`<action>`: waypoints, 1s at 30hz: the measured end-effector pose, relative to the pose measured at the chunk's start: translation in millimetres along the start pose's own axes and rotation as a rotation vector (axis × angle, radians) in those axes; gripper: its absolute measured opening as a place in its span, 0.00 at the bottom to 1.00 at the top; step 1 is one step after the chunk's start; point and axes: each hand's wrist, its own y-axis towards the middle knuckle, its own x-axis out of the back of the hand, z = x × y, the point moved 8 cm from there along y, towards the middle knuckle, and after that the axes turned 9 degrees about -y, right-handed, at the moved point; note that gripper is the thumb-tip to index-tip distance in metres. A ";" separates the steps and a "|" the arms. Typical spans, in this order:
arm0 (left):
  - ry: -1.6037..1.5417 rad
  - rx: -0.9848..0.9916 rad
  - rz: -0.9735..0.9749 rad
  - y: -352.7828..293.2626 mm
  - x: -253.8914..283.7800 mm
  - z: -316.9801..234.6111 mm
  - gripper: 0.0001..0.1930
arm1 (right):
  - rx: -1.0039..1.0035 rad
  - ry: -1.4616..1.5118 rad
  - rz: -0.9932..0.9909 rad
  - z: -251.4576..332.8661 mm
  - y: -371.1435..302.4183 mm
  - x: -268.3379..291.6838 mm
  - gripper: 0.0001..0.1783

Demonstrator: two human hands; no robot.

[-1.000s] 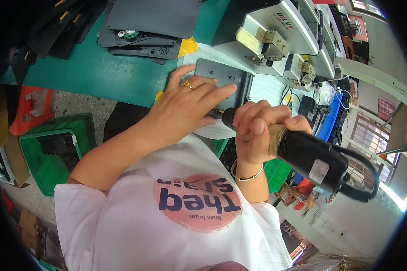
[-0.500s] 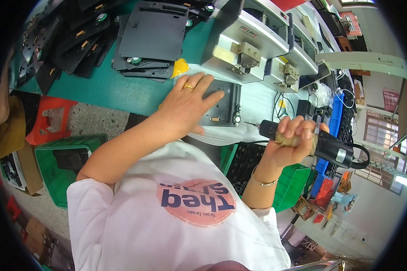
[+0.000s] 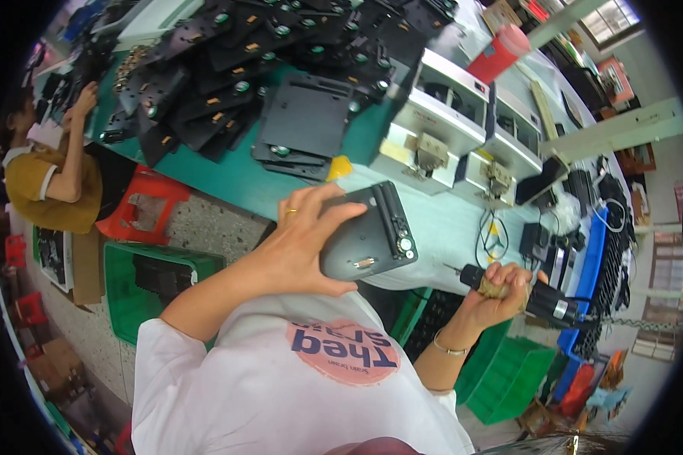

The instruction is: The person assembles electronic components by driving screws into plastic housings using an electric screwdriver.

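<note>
A flat black plastic housing (image 3: 376,235) with a raised ridge along one edge is in my left hand (image 3: 294,246). My fingers lie over its top and the thumb sits at its near edge. It looks tilted, close to the front edge of the table. In my right hand (image 3: 505,294) is a black electric screwdriver (image 3: 548,305), its grip wrapped in worn tape and its bit pointing left toward the housing. The bit and the housing are apart. Beyond my left hand lies a stack of similar black housings (image 3: 307,114) beside a yellow piece (image 3: 340,168).
Two silver box-shaped machines (image 3: 417,171) stand behind the housing. Many black parts (image 3: 212,91) cover the green tabletop (image 3: 220,178). Green crates (image 3: 125,303) stand below the table. A person in a mustard top (image 3: 68,189) works at the far left near a red stool (image 3: 146,203).
My left hand went from lying on the flat housing to gripping and tilting it. The screwdriver stays in my right hand. The view has shifted, showing more of the table and another person.
</note>
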 end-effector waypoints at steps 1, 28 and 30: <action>-0.045 0.004 -0.074 -3.9 14.4 -0.6 0.51 | -0.001 -0.012 -0.009 -2.8 -1.2 4.0 0.23; 0.546 0.564 -0.509 64.0 64.9 83.7 0.45 | 0.007 -0.034 0.063 -26.9 -0.9 -27.1 0.26; 0.589 0.547 -0.502 64.1 60.6 81.1 0.45 | 0.010 -0.035 0.066 -27.2 -1.5 -25.9 0.26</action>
